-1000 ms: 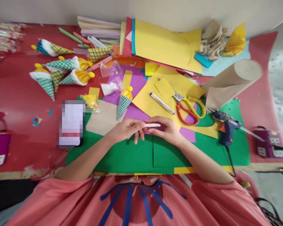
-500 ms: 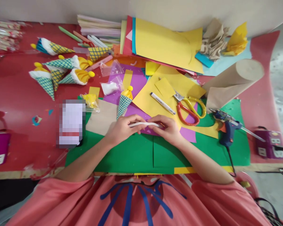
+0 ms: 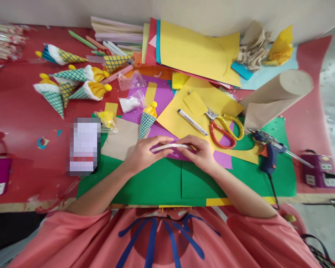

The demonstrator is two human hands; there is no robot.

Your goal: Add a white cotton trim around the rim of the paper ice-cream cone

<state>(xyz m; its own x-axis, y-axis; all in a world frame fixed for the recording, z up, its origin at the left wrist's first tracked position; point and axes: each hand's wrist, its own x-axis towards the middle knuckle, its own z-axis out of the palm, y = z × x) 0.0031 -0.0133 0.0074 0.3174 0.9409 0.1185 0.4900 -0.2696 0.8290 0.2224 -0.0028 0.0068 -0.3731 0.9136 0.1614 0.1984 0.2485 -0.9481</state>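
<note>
Pinching a thin white stick at both ends: left hand closed on one end, right hand closed on the other. Holding it level just above the green sheet, near the middle of the tabletop's front edge, just in front of a checked paper cone, a white marker and scissors, with a glue gun toward the right edge.

Pixelated patch unreadable; white stick ends hidden by left hand, right hand
</note>
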